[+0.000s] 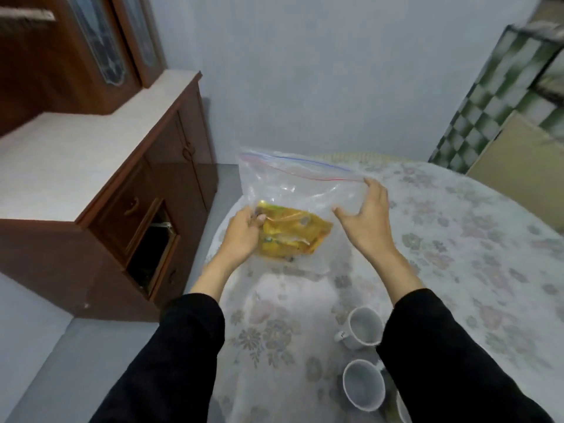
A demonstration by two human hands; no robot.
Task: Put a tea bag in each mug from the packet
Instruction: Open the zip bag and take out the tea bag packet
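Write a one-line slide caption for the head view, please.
Left hand grips a zip bag holding a yellow packet; right hand touches its side; white mugs nearby.

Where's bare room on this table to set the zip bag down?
One bare patch of table lies between the zip bag and the mugs, between both forearms. A wider one runs right of the right hand, toward the far edge. It is crowded near right, where the mugs stand close together.
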